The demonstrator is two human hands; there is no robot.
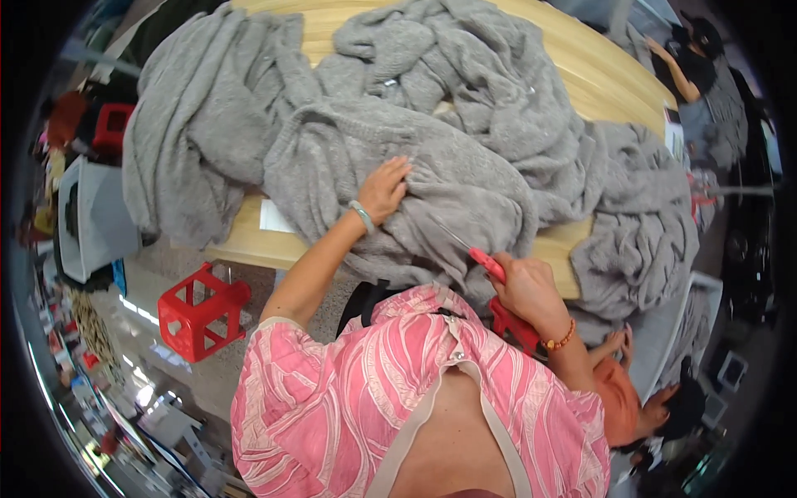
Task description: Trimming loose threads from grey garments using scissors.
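A grey knitted garment (332, 141) lies in folds on the table before me. My left hand (386, 189) rests on it with the fingers stretched out flat, holding nothing. In my right hand (531, 289) is a red-handled tool (486, 262), its thin metal shaft pointing up and left over the knit fabric. Whether the tip touches the fabric I cannot tell. The fingers of that hand are closed round the handle, which is partly hidden by them.
More grey knitwear (199, 124) is heaped to the left and right on the yellow wooden table (606, 58). Left of me a red plastic stool (202, 314) stands on the floor, with a grey bin (95, 220) beyond. People are at the far right and lower right (623, 394).
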